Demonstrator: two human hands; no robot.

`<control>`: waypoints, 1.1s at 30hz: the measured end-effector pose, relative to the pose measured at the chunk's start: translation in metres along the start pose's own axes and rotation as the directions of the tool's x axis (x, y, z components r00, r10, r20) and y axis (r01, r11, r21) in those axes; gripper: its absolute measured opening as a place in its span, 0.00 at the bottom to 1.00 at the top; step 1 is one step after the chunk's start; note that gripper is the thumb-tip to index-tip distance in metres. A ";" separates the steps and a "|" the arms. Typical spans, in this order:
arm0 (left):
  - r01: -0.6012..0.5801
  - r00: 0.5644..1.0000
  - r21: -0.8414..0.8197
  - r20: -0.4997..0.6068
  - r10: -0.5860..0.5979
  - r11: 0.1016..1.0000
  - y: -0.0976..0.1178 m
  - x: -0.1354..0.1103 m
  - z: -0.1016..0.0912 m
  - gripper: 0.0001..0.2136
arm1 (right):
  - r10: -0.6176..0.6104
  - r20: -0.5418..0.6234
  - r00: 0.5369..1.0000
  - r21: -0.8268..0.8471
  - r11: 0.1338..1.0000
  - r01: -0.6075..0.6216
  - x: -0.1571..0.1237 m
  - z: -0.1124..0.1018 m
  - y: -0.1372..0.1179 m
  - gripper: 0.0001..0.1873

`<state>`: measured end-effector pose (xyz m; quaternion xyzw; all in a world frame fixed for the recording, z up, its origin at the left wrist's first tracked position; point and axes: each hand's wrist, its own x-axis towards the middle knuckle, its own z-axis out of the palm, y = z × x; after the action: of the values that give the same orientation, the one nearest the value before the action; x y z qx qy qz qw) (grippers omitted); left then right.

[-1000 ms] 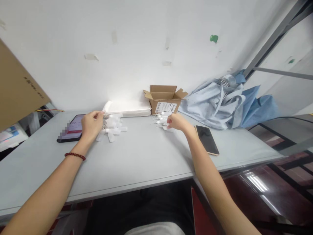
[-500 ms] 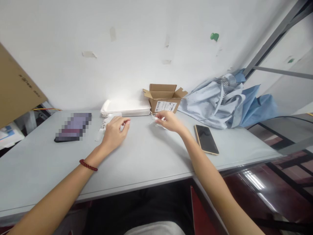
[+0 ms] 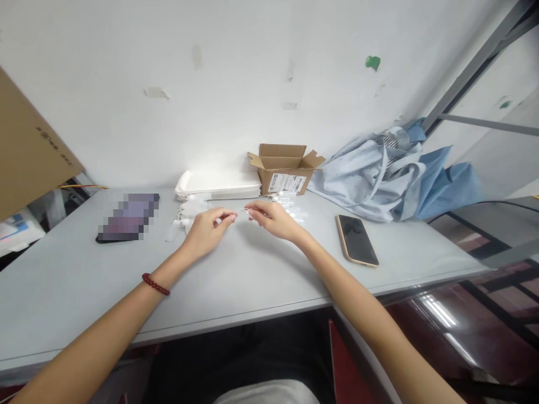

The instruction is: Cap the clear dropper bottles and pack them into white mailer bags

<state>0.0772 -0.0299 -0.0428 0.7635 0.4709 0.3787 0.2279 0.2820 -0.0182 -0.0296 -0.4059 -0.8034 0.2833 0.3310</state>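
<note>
My left hand (image 3: 210,227) is closed in a pinch over the table, thumb and index fingertips together. What lies in that pinch, if anything, is too small to make out. Close to its right, my right hand (image 3: 273,219) pinches a thin white string (image 3: 246,210) that points toward the left fingertips. Beside and behind my left hand lies a group of small translucent white tags (image 3: 192,206). More such tags (image 3: 298,215) with strings lie behind the right hand, partly hidden by it. A stack of flat white sleeves or bags (image 3: 221,185) sits behind both hands.
An open cardboard box (image 3: 286,179) stands against the wall. Light blue cloth (image 3: 366,174) is heaped at the back right. One phone (image 3: 357,240) lies right of my arm; a pixelated dark device (image 3: 128,217) lies left. A large carton (image 3: 33,151) leans at far left.
My right hand has moved left and slightly nearer with the string, away from the right tags, which show more now. My left hand has shifted right; the two hands are close together.
</note>
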 end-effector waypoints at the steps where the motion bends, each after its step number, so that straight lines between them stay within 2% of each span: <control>1: 0.023 1.000 -0.031 0.013 -0.022 0.999 0.000 0.000 -0.001 0.14 | 0.013 -0.016 1.000 0.007 1.000 -0.013 0.000 0.000 0.000 0.14; 7: 0.216 0.976 -0.234 0.067 -0.206 0.948 -0.002 0.002 -0.002 0.16 | 0.015 -0.050 0.999 0.056 0.998 -0.012 -0.001 0.002 0.001 0.14; 13: 0.330 0.939 -0.501 0.089 -0.332 0.800 0.002 0.002 -0.003 0.13 | 0.042 -0.012 0.999 0.222 0.974 -0.038 -0.004 0.004 -0.007 0.13; 17: 0.383 0.922 -0.619 0.208 -0.327 0.686 0.004 0.001 -0.005 0.12 | 0.034 0.002 0.999 0.277 0.960 -0.033 -0.005 0.007 -0.009 0.13; 21: 0.420 0.907 -0.663 0.274 -0.321 0.620 0.002 0.002 -0.004 0.12 | 0.034 0.001 0.999 0.296 0.955 -0.033 -0.005 0.009 -0.009 0.12; 26: 0.423 0.904 -0.685 0.275 -0.328 0.593 0.003 0.003 -0.006 0.11 | 0.047 -0.038 0.998 0.307 0.951 -0.033 -0.005 0.007 -0.010 0.12; 33: 0.431 0.902 -0.669 0.295 -0.315 0.606 0.002 0.001 -0.005 0.11 | 0.036 -0.034 0.999 0.309 0.951 -0.024 -0.005 0.008 -0.011 0.12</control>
<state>0.0742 -0.0295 -0.0379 0.5220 0.4149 0.4190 0.6163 0.2731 -0.0293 -0.0280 -0.3668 -0.7366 0.4021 0.4015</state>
